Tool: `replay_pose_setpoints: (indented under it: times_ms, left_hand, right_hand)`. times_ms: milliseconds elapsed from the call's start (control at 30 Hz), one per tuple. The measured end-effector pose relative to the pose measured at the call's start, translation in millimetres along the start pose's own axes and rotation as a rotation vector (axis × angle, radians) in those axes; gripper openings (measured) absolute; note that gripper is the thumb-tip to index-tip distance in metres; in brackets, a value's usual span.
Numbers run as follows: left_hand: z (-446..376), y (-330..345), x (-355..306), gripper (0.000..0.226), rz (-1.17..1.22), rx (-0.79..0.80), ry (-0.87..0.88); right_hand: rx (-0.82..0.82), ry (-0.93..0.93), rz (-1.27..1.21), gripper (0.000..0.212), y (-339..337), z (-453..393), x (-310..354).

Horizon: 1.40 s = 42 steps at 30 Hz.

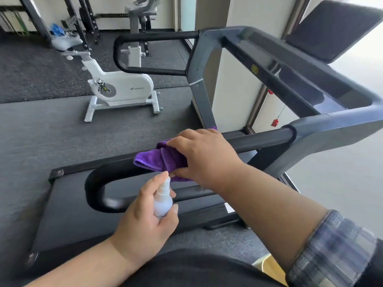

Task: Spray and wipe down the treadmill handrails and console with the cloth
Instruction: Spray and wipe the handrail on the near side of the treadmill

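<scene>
Right hand (204, 156) clamps a plush purple cloth (159, 157), bunched, around the near handrail (263, 139), a smooth black padded tube bent into a U; left hand (145, 216) is closed around one small white plastic spray bottle (163, 200), nozzle just beside the cloth. Two handrails show; the far handrail (149, 36) lies before one white exercise bike (120, 88) on speckled rubber flooring (41, 71); the console (331, 30) stands upper right.

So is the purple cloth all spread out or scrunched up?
Scrunched up. The purple cloth is bunched in folds under the right hand, wrapped over the near handrail.

Purple cloth (159, 157) wrapped on handrail (263, 139).
</scene>
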<state>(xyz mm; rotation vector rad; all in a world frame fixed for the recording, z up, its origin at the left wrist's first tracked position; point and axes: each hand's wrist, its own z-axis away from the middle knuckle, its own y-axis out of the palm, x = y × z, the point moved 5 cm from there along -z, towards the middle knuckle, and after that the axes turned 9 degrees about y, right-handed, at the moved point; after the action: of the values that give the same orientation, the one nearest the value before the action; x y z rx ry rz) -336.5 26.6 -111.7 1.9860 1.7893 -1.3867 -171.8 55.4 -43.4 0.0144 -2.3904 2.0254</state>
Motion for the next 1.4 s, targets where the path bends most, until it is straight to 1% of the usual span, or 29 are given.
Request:
replay_pose_setpoints:
  times_ms: [167,267,333,433,567,733,800,900,1067,1267,1400]
  left_hand:
    - [-12.4,37.0,-20.9,0.069,-0.015,0.007,0.042]
    - [-14.7,55.8,-28.2,0.067,-0.031,0.001,0.023]
    - [-13.7,65.9,-31.3,0.066,-0.039,-0.007,-0.004]
    - [-6.9,72.4,-33.7,0.068,-0.061,-0.037,-0.053]
    - [15.1,69.6,-30.2,0.066,-0.088,-0.099,-0.155]
    - [33.0,50.2,-27.8,0.064,-0.111,-0.137,-0.217]
    - [32.3,39.6,-24.2,0.063,-0.111,-0.157,-0.217]
    - [31.2,19.8,-18.5,0.063,-0.117,-0.143,-0.191]
    - [47.9,-34.2,-3.3,0.062,-0.152,-0.147,-0.168]
    - [76.0,-92.5,23.8,0.062,-0.115,-0.172,-0.193]
    - [91.4,-122.6,39.1,0.063,-0.097,-0.152,-0.194]
  right_hand:
    - [-0.027,0.082,0.023,0.079,-11.0,27.4,-95.1]
    - [-0.034,0.145,0.032,0.081,-19.5,46.0,-154.1]
    - [-0.027,0.16,0.038,0.08,-20.5,54.6,-175.9]
    - [-0.038,0.143,0.072,0.08,-17.5,55.5,-176.9]
    - [-0.14,0.044,0.062,0.072,-14.6,43.6,-156.0]
    - [-0.165,-0.013,0.076,0.072,-8.2,31.0,-115.9]
    - [-0.185,-0.035,0.085,0.071,-6.4,25.9,-94.1]
    - [-0.18,-0.061,0.111,0.071,-3.0,16.2,-59.6]
    - [-0.159,-0.077,0.14,0.072,2.8,-1.1,0.3]
    - [-0.163,-0.117,0.134,0.072,12.5,-21.4,90.2]
    - [-0.14,-0.149,0.2,0.06,19.8,-32.2,138.3]
